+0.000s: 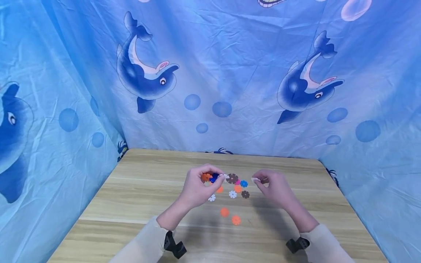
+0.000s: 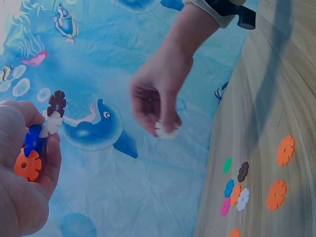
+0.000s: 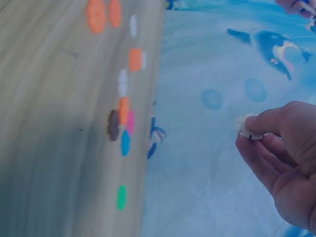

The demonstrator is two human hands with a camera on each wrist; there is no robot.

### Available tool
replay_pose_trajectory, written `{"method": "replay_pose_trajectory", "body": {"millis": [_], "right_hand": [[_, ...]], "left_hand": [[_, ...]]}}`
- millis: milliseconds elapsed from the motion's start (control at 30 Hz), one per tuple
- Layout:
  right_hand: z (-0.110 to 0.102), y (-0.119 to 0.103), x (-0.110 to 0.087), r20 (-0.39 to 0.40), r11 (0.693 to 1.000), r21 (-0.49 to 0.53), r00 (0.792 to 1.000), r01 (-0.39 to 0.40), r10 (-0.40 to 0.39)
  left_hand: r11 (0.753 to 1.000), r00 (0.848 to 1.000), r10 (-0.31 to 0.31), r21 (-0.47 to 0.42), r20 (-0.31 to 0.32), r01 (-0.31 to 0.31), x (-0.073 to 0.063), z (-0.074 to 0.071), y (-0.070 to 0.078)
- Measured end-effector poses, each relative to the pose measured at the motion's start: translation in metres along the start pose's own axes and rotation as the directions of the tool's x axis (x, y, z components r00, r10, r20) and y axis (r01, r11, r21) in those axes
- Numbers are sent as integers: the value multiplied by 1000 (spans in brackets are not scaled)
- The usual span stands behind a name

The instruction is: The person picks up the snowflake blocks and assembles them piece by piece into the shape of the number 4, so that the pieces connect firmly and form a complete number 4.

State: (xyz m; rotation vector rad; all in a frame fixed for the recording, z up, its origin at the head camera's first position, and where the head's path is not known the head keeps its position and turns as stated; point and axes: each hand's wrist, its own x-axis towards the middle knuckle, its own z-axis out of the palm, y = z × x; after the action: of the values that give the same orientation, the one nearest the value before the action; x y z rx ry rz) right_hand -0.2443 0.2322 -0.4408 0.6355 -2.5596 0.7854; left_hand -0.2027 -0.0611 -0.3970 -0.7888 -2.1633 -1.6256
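Observation:
My left hand (image 1: pixel 196 186) pinches a chain of joined notched plastic discs above the table. In the left wrist view the chain runs from an orange disc (image 2: pixel 28 166) through a blue disc (image 2: pixel 34 140) and a white disc (image 2: pixel 51 123) to a brown disc (image 2: pixel 57 102). My right hand (image 1: pixel 273 185) is raised to the right of the chain, apart from it. Between its thumb and fingertips it pinches a single white notched disc (image 3: pixel 248 127), partly covered by the thumb.
Loose discs lie on the wooden table (image 1: pixel 138 197) below my hands: orange (image 1: pixel 235 220), white (image 1: pixel 232 194), brown (image 1: pixel 245 194), blue (image 1: pixel 243 183), pink and green among them. A blue dolphin-print curtain (image 1: pixel 230 73) hangs behind the table and along both sides.

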Motion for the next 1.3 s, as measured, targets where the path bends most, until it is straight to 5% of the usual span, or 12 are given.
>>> {"method": "replay_pose_trajectory", "body": {"millis": [400, 667, 900, 1300], "right_hand": [[-16, -33, -1, -180, 976, 131, 972, 173, -148], [-21, -53, -2, -253, 914, 324, 953, 245, -166], [-24, -69, -4, -253, 851, 449, 952, 272, -170], [-15, -70, -2, -269, 820, 485, 944, 303, -190]], "left_hand": [[1000, 1000, -2, -9, -10, 1, 0, 1, -5], [1000, 1000, 3, -11, -10, -3, 0, 2, -6], [1000, 1000, -11, -4, 1, 11, 0, 2, -7], [1000, 1000, -12, -20, 11, 12, 0, 3, -7]]}}
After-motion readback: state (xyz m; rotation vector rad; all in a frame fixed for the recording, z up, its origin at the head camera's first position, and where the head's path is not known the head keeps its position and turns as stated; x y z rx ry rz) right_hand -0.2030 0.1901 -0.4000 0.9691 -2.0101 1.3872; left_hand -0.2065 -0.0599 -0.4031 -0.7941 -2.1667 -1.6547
